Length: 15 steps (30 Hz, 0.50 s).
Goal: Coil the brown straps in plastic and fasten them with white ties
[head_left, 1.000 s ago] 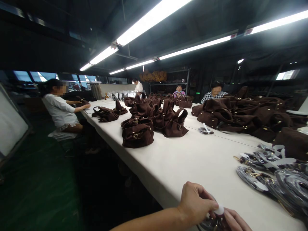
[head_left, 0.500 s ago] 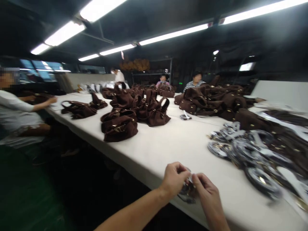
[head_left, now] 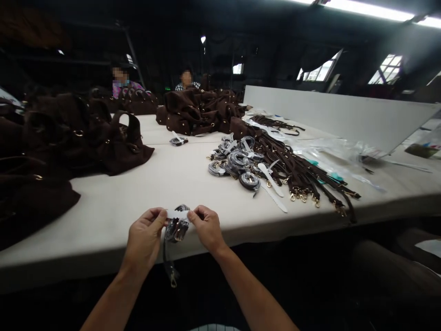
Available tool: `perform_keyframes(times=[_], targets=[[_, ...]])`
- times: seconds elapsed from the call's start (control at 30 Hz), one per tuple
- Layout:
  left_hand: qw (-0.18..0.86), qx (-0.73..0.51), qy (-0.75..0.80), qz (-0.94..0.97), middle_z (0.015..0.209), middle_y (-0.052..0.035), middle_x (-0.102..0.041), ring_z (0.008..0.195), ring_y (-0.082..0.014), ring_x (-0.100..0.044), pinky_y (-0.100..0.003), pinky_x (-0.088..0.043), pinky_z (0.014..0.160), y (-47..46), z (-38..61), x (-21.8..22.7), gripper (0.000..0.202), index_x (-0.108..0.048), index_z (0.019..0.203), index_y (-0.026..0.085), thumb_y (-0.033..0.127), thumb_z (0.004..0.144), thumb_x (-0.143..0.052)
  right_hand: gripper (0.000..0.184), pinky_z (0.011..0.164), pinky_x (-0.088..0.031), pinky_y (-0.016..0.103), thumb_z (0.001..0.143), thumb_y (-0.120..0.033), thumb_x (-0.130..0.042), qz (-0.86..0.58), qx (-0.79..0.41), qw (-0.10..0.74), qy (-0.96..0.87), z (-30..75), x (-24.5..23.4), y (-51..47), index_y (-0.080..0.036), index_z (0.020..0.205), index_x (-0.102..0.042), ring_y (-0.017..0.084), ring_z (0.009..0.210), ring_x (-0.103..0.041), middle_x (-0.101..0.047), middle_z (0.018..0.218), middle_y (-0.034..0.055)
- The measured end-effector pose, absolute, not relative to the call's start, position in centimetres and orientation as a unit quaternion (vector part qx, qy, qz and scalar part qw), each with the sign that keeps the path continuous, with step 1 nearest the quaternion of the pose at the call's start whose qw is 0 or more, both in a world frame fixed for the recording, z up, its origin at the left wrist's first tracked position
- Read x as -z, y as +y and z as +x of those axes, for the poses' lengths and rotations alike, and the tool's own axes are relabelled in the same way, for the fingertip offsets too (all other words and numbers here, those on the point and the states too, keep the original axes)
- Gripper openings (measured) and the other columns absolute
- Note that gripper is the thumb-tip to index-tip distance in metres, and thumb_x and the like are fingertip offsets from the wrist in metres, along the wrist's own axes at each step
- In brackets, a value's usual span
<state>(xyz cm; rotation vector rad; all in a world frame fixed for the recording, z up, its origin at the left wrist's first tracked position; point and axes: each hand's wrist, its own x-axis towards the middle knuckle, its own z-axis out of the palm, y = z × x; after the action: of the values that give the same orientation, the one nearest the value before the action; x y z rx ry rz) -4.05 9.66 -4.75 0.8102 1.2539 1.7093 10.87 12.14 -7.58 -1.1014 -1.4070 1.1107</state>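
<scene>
A small coiled strap wrapped in clear plastic (head_left: 176, 228) hung at the near edge of the long white table (head_left: 179, 179), a white paper strip (head_left: 178, 214) across its top. The left hand (head_left: 144, 239) pinched one end of the strip, the right hand (head_left: 206, 227) the other, fingers closed on it. Farther away lay a heap of wrapped coils (head_left: 236, 161), brown leather straps (head_left: 296, 172) and dark brown suede handbags (head_left: 82, 138).

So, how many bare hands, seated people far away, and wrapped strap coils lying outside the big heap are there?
Bare hands: 2, left hand and right hand
Seated far people: 2
Separate plastic-wrapped dark strap coils: 2, held coil and lone coil
Total: 6
</scene>
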Motion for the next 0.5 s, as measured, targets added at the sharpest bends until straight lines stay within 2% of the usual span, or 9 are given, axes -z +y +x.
perform_keyframes(times=[0.1, 0.33, 0.5], targets=[[0.442, -0.691, 0.491, 0.293, 0.061, 0.0032, -0.058, 0.056, -0.0103, -0.053, -0.021, -0.049, 0.057, 10.0, -3.8, 5.6, 0.046, -0.061, 0.077, 0.015, 0.039, 0.051, -0.091, 0.031, 0.06, -0.03, 0.025, 0.087, -0.041, -0.058, -0.479, -0.416, 0.484, -0.602, 10.8, 7.4, 12.2, -0.02, 0.065, -0.053, 0.011, 0.061, -0.04, -0.045, 0.06, -0.0056], [0.453, -0.69, 0.483, 0.291, 0.067, 0.0021, -0.062, 0.063, -0.0089, -0.056, -0.014, -0.05, 0.06, 9.2, -3.4, 6.3, 0.046, -0.065, 0.084, 0.014, 0.037, 0.056, -0.093, 0.03, 0.06, -0.035, 0.024, 0.088, -0.039, -0.059, -0.487, -0.405, 0.479, -0.608, 11.1, 7.3, 12.6, -0.02, 0.065, -0.055, 0.011, 0.058, -0.045, -0.051, 0.057, -0.0055], [0.47, -0.708, 0.461, 0.253, 0.072, 0.0025, -0.064, 0.062, -0.009, -0.057, -0.016, -0.053, 0.059, 9.2, -3.4, 6.5, 0.049, -0.062, 0.083, 0.016, 0.038, 0.053, -0.094, 0.027, 0.048, -0.039, 0.022, 0.085, -0.041, -0.06, -0.449, -0.523, 0.451, -0.567, 10.9, 7.4, 12.9, -0.021, 0.068, -0.054, 0.013, 0.051, -0.057, -0.055, 0.054, -0.0044]])
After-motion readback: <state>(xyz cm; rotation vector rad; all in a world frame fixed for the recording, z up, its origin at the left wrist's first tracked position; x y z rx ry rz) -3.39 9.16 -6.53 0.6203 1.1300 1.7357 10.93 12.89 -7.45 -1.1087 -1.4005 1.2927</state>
